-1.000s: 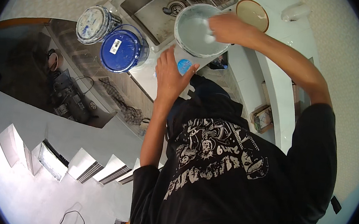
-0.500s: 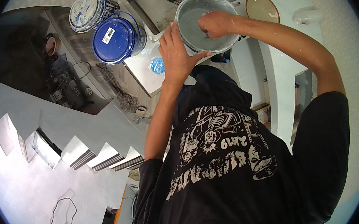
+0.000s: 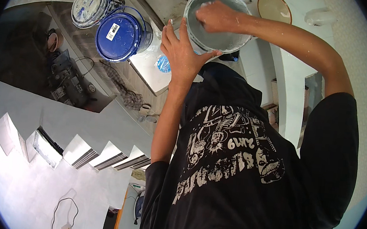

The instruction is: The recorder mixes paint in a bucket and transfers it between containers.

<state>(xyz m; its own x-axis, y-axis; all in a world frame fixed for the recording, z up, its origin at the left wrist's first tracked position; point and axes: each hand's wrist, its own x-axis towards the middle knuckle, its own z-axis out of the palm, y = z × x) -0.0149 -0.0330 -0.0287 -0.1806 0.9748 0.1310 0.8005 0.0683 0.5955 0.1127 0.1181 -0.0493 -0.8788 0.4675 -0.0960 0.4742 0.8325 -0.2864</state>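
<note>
Head view: the curled right hand (image 3: 213,16), any held item indiscernible, is now working farther left inside the round, grey-smeared white bucket (image 3: 231,43); the splayed left hand (image 3: 182,56) is bracing its rim.

We look over a metal sink (image 3: 152,1) set in a white counter (image 3: 301,6), with a pale textured wall (image 3: 363,83) at right. Farther left we see wood-look flooring (image 3: 145,92), a grey wall (image 3: 59,116) and brightly lit white steps (image 3: 76,147), some dark-striped.
</note>
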